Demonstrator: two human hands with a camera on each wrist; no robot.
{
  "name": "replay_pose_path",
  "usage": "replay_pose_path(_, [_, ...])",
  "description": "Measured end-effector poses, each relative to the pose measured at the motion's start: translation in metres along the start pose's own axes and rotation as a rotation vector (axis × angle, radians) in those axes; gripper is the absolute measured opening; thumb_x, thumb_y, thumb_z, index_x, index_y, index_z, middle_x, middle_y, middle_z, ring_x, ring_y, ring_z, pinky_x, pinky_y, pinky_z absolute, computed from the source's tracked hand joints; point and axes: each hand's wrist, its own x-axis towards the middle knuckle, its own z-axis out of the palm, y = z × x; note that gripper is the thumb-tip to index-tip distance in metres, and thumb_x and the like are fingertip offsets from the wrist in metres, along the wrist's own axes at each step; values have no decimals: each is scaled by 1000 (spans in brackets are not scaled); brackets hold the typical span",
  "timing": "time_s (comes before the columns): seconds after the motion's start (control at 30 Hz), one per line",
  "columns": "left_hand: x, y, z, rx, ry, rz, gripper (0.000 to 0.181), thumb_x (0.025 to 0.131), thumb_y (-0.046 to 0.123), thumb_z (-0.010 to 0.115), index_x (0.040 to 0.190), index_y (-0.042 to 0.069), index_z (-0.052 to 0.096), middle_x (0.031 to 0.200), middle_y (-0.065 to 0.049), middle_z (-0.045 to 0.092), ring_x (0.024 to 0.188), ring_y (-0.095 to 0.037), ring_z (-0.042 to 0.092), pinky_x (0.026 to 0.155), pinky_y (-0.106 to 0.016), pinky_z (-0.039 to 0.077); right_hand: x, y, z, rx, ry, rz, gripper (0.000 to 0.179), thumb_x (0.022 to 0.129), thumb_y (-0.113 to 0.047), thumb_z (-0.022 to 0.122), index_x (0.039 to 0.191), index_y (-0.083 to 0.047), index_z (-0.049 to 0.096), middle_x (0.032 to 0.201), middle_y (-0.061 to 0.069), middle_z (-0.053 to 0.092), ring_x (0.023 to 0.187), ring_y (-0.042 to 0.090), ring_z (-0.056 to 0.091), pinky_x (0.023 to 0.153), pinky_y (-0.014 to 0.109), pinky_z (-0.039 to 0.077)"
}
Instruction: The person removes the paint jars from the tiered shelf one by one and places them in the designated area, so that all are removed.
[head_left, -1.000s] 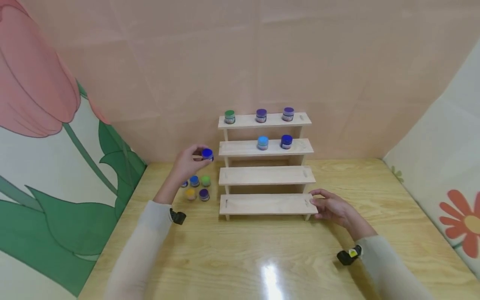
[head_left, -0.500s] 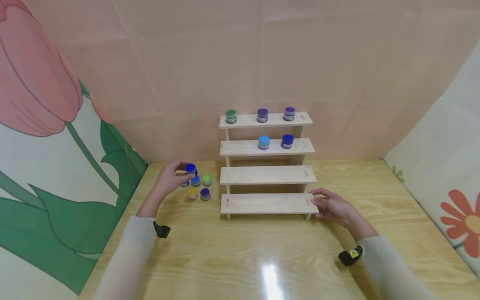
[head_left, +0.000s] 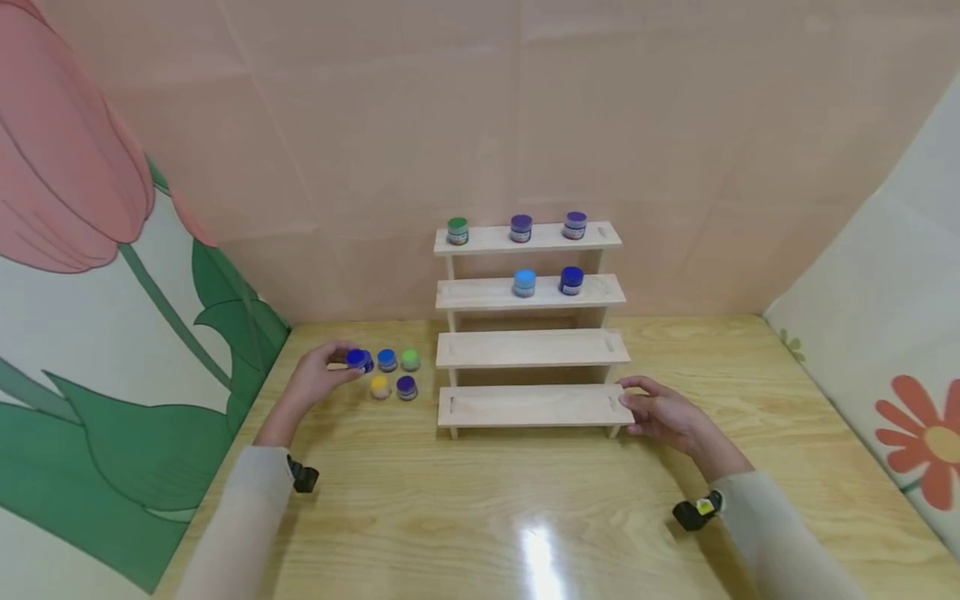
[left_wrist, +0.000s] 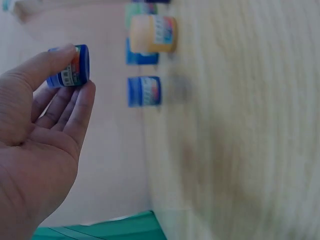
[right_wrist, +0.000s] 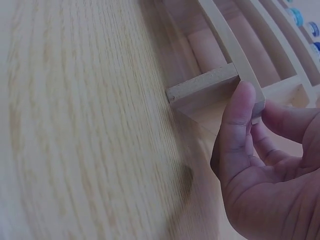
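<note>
My left hand (head_left: 311, 379) pinches a small dark blue paint jar (left_wrist: 70, 66) between thumb and fingers, at the left of the table. In the head view the held jar overlaps another blue jar close to it; the left wrist view shows that second blue jar (left_wrist: 145, 91) standing apart from my fingers. Beside them stand a mid-blue jar (head_left: 387, 360), a light green jar (head_left: 410, 359), a yellow jar (head_left: 380, 387) and a dark purple jar (head_left: 407, 387). My right hand (head_left: 663, 415) grips the right end of the lowest step of a wooden tiered rack (head_left: 536, 406).
On the rack's top step are a green jar (head_left: 457, 232) and two purple jars (head_left: 521, 228). The second step carries a light blue jar (head_left: 524, 283) and a dark blue jar (head_left: 572, 281). A pink backdrop (head_left: 360, 167) rises behind the wooden table (head_left: 465, 517).
My left hand has moved left and down with the blue jar, from beside the rack to the jars on the table. The right hand stays on the rack.
</note>
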Motion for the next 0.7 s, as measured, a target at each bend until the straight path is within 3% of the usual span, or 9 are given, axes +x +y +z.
replay_pose_path(0.27, [2, -23, 1, 31, -1, -48, 54, 95, 28, 73, 139, 4, 55, 137, -22, 59, 128, -41, 53, 108, -56, 43, -1, 2, -1, -5, -9, -2, 20, 105, -12, 55, 122, -21, 52, 101, 0, 66, 83, 12, 66, 68, 25, 59])
replay_pose_path(0.7, [5, -43, 8, -5, -44, -100, 47, 95, 21, 73, 134, 2, 57, 134, -23, 60, 127, -41, 55, 106, -54, 45, -1, 1, 0, 4, 0, 0, 20, 105, -10, 54, 121, -22, 54, 99, 0, 65, 81, 12, 66, 67, 25, 59])
